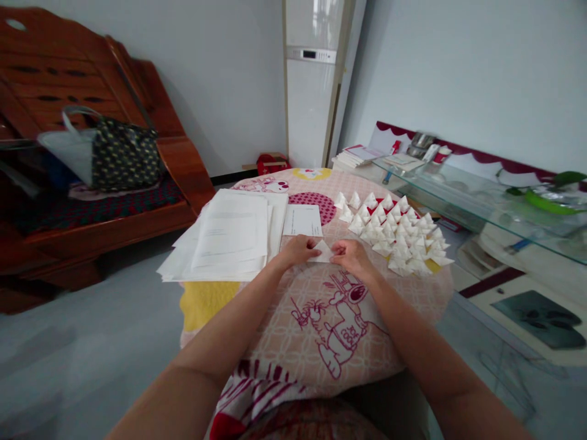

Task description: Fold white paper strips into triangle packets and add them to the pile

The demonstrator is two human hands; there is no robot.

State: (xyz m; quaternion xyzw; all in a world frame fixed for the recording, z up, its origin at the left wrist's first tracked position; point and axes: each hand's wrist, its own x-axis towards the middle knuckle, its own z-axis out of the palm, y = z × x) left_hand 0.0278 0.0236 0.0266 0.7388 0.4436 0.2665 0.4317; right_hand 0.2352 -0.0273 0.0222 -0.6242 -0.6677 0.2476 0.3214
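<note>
Between my hands a small folded piece of white paper [323, 252], with a pointed top, rests low over the cloth-covered table [293, 305]. My left hand [299, 250] pinches its left corner. At the right corner my right hand [351, 254] has its fingers closed on the paper too. Just beyond lies a flat white printed sheet [303, 220]. To the left is a stack of larger white sheets [232, 235], some with faint print. Many folded white paper boats [394, 232] with pointed tops stand grouped on the right of the table.
A glass-topped cabinet [481, 205] with pots, cups and a green dish runs along the right wall. Papers and booklets [360, 154] are stacked at its far end. On the left, a wooden bench [178, 159] holds a dark patterned bag [123, 156].
</note>
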